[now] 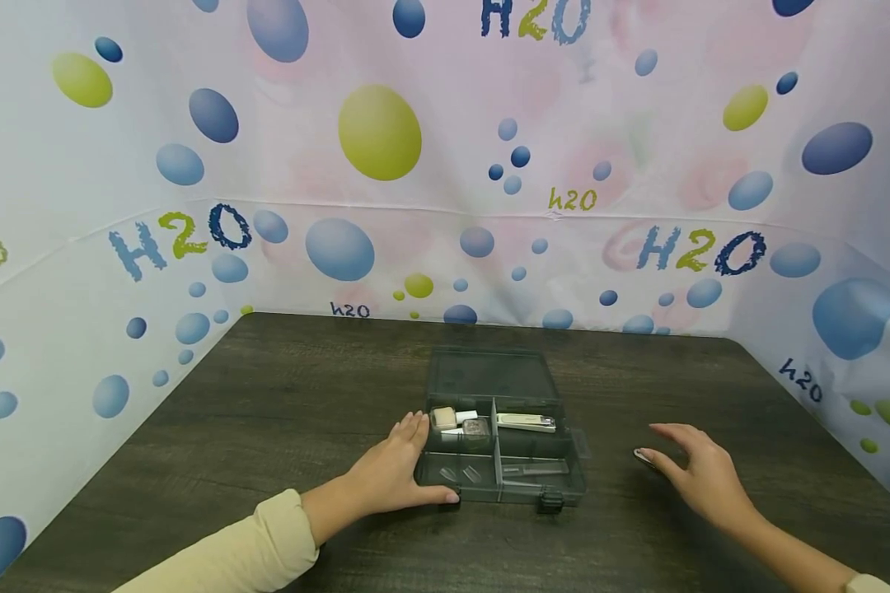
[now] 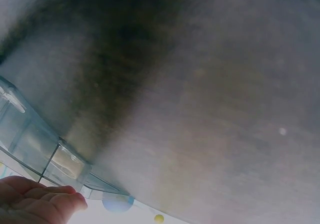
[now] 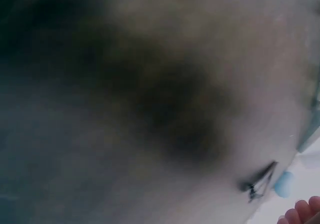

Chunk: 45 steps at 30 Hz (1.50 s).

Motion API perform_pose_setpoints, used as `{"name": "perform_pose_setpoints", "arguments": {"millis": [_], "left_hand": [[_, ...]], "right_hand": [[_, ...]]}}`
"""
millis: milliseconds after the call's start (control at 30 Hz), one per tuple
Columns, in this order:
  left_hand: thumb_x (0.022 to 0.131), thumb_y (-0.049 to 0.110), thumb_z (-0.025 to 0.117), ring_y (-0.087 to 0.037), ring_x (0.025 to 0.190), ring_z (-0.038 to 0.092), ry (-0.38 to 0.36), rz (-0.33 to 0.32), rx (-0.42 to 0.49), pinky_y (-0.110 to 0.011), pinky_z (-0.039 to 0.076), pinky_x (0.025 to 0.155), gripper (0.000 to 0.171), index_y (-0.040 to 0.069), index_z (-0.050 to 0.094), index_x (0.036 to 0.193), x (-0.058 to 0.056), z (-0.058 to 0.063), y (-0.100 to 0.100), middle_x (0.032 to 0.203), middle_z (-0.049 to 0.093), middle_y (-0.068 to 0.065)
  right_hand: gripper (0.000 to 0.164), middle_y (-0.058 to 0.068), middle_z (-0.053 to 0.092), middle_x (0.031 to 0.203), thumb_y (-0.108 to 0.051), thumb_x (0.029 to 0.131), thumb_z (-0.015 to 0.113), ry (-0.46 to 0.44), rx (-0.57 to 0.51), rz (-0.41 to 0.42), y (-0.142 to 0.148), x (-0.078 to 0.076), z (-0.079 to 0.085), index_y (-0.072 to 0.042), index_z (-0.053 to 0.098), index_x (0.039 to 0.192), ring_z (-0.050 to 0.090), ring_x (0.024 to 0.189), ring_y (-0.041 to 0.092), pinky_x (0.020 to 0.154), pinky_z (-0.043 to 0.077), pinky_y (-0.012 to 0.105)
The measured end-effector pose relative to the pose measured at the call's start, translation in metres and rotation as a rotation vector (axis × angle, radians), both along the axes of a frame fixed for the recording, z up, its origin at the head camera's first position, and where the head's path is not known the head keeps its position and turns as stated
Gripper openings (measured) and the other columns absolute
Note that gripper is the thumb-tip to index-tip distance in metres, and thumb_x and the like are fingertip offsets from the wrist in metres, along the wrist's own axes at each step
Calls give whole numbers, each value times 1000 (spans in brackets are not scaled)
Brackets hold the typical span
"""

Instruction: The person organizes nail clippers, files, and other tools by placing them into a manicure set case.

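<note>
L hand (image 1: pixel 393 473) flat w/ straight fingers against organizer box (image 1: pixel 500 449), 9 o'clock side. R hand (image 1: pixel 693 469) relaxed, spread on table (image 1: pixel 267 412) at 3 o'clock, touching small item (image 1: pixel 644 455). Lid open, compartments part-filled; that item not yet in.

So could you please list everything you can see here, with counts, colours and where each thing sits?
organiser box: one, smoky clear plastic, lid open, centre of the table, four compartments.
nail clipper: one, silver, rear right compartment.
small bottles: a few, beige and clear, rear left compartment; exact count unclear.
clear pieces: two, front left compartment.
slim tool: one, clear, front right compartment.
small object: one, pale, on the table under the right thumb.
table: one, dark wood.
backdrop: white, bubble print, on three sides.
left hand: rests against the box's left side.
right hand: spread, right of the box.
</note>
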<state>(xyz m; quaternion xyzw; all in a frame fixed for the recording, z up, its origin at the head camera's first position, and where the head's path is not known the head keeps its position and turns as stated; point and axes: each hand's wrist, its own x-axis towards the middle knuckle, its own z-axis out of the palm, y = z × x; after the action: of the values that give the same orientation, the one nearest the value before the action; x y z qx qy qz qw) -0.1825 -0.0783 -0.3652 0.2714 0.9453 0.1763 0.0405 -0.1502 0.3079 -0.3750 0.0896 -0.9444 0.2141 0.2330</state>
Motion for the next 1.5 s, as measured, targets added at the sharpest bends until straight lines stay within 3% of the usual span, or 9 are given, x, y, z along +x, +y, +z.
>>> {"name": "perform_pose_setpoints", "arguments": {"millis": [267, 633, 767, 967, 1100, 1500], "left_hand": [[74, 63, 65, -40, 138, 26, 10, 7, -8, -51, 37, 104, 106, -9, 27, 142, 0, 0, 0, 147, 26, -29], [75, 62, 65, -40, 138, 26, 7, 7, -2, -51, 38, 103, 105, -9, 27, 142, 1, -1, 0, 147, 26, -29], [75, 62, 65, -41, 137, 26, 10, 5, -7, -52, 39, 102, 105, -9, 27, 142, 1, -1, 0, 147, 26, -29], [75, 62, 65, -41, 137, 27, 18, -4, -17, -51, 38, 103, 105, -10, 27, 141, 0, -1, 0, 147, 26, -30], [75, 62, 65, -41, 137, 26, 17, -6, -16, -51, 37, 104, 105, -10, 27, 141, 0, -1, 0, 147, 26, -30], [75, 62, 65, -41, 137, 26, 1, 1, -13, -51, 38, 103, 105, -9, 26, 142, 2, 2, 1, 147, 25, -29]], "right_hand": [[37, 27, 63, 100, -6, 72, 76, -44, 31, -48, 16, 6, -10, 7, 64, 105, 62, 85, 41, 63, 52, 47], [34, 25, 63, 98, -9, 77, 71, -256, 31, -75, 25, 7, -12, 9, 63, 105, 63, 85, 37, 68, 52, 46], [28, 18, 65, 91, -9, 77, 71, -273, 37, -91, 26, 6, -13, 7, 65, 99, 62, 79, 29, 65, 50, 43], [20, 8, 63, 83, -10, 78, 71, -280, 42, -112, 28, 3, -12, 5, 67, 92, 55, 69, 13, 57, 44, 27], [17, 4, 62, 79, -9, 78, 70, -282, 42, -112, 28, 3, -12, 3, 68, 89, 49, 64, 6, 55, 41, 23], [14, 0, 63, 75, -11, 81, 68, -370, 23, -123, 28, 1, -8, 2, 67, 88, 48, 61, 4, 53, 38, 23]]}}
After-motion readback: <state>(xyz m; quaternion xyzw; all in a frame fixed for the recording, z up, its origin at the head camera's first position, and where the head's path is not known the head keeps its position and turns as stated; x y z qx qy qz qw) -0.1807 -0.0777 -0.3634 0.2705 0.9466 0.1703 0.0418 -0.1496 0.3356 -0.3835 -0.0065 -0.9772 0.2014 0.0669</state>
